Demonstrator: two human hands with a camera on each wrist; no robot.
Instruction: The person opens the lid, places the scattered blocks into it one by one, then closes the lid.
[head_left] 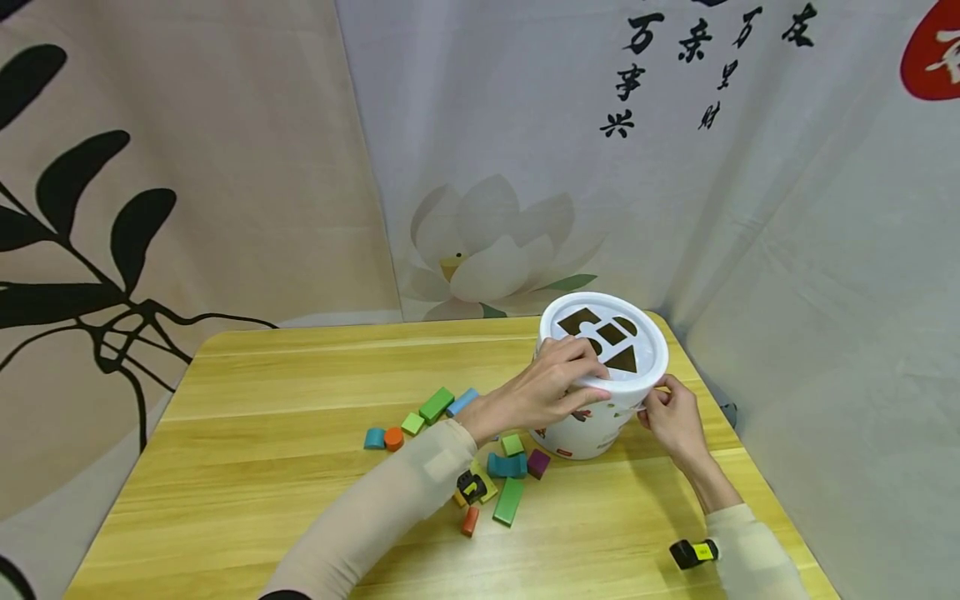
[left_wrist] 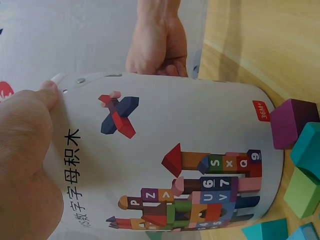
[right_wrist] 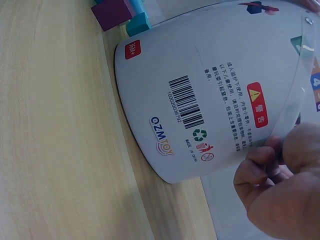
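Note:
A white toy-block bucket [head_left: 581,429] stands upright at the table's right side. Its white lid [head_left: 647,337] is fitted on top and has several shaped holes. My left hand [head_left: 558,379] grips the near left of the lid's rim, fingers over the top and thumb lower against the side. On the bucket's right, just below the rim, my right hand [head_left: 675,417] has its fingers curled in. The right wrist view shows this hand [right_wrist: 272,182] pinching a clear plastic handle strip [right_wrist: 295,100] that runs along the bucket's upper side.
Loose wooden blocks lie left of and before the bucket: a purple block [head_left: 537,463], a teal arch [head_left: 507,466], a green bar [head_left: 508,502], an orange-red block [head_left: 469,522] and several more. The wooden table [head_left: 285,400] meets a printed cloth backdrop [head_left: 300,167] behind and right.

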